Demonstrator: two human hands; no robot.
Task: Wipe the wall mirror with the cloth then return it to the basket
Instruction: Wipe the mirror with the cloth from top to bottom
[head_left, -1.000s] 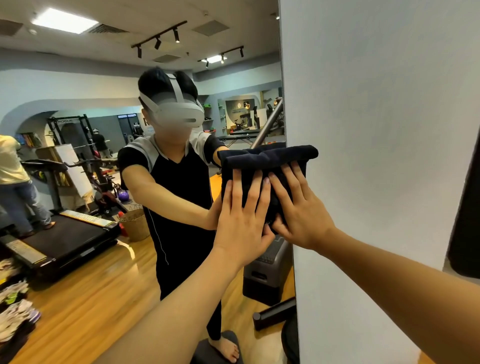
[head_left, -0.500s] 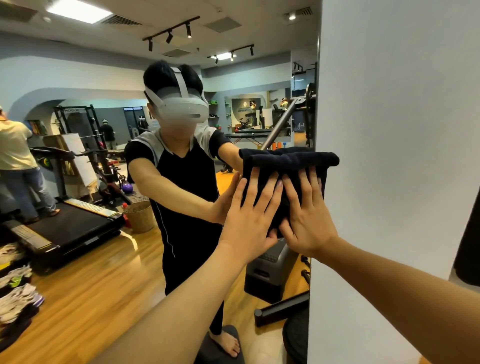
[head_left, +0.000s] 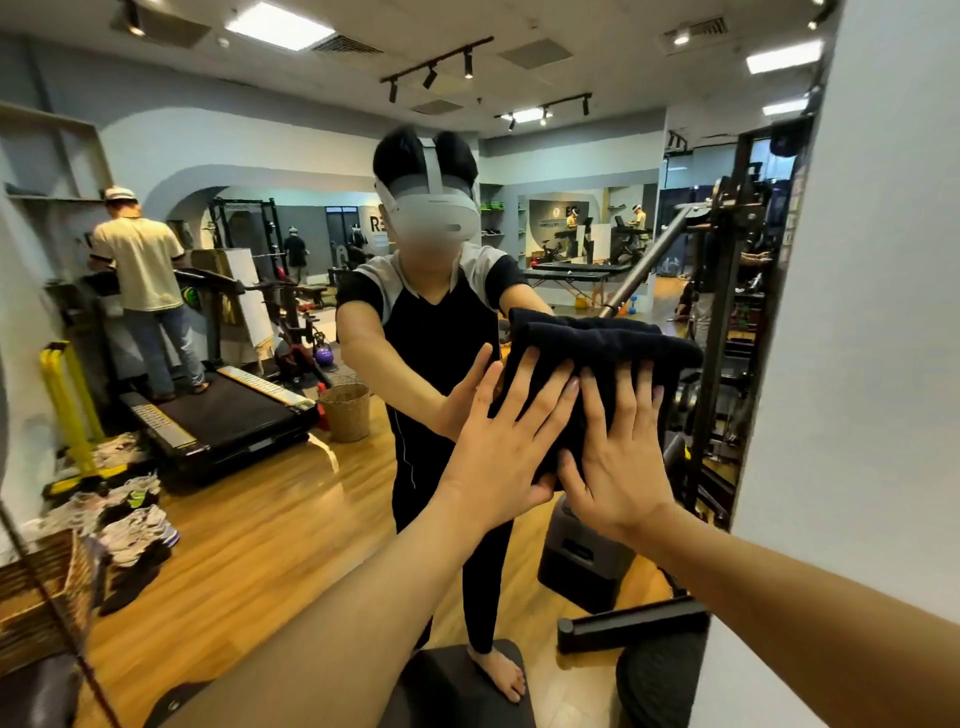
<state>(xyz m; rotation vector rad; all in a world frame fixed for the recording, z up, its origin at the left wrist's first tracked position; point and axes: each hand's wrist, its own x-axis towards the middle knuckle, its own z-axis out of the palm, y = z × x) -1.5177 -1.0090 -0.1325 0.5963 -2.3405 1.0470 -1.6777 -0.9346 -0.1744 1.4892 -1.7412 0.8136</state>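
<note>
Right now both hands lie flat on a folded dark cloth (head_left: 597, 364) pressed against the wall mirror (head_left: 311, 312), at centre-right of the frame. The left hand (head_left: 498, 457) has its fingers straight and spread over the cloth's lower left part; the right hand (head_left: 618, 457) lies just beside it, fingers likewise straight, on the lower right part. Neither hand curls round the fabric, so only pressure against the glass holds it up. That is the main risk as I judge it: if either palm eases off in mid-stroke, the thick folded bundle could slide down the glass or fall to the wooden floor. Its top fold bulges above the fingertips and might flop open, so that loose fabric drags and leaves streaks. The cloth sits close to the mirror's right edge, where a white wall (head_left: 857, 364) begins, so a stroke carried further to the right would run off the glass. As for containers, a woven basket (head_left: 36, 597) shows at the lower left edge of the frame, only partly in view, and I cannot tell what is in it. Another round woven basket (head_left: 345, 410) appears reflected at mid-left, beside a treadmill (head_left: 218, 415); its contents are hidden too.
</note>
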